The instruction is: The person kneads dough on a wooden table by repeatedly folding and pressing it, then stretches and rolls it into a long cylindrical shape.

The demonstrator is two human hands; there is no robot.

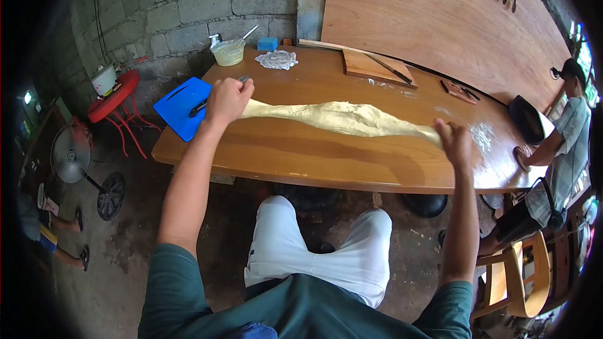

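A long piece of pale yellow dough (pixel 352 119) is stretched sideways above the wooden table (pixel 301 163), thick in the middle and thin toward both ends. My left hand (pixel 228 99) is closed around its left end, and my right hand (pixel 456 143) grips the right end. Beneath it a shadow falls on the tabletop. Close to my left hand lies a blue cutting board (pixel 183 110) with a black-handled knife (pixel 197 108) on it. White flour (pixel 482 137) is scattered on the table just right of my right hand.
Along the back stand a plastic tub (pixel 228 54), a crumpled white cloth (pixel 276 59), a blue sponge (pixel 267 44) and a wooden board (pixel 377 69) with a knife. Another person (pixel 559 144) leans on the table's right end. A red stool (pixel 119 97) and fan (pixel 70 154) stand left.
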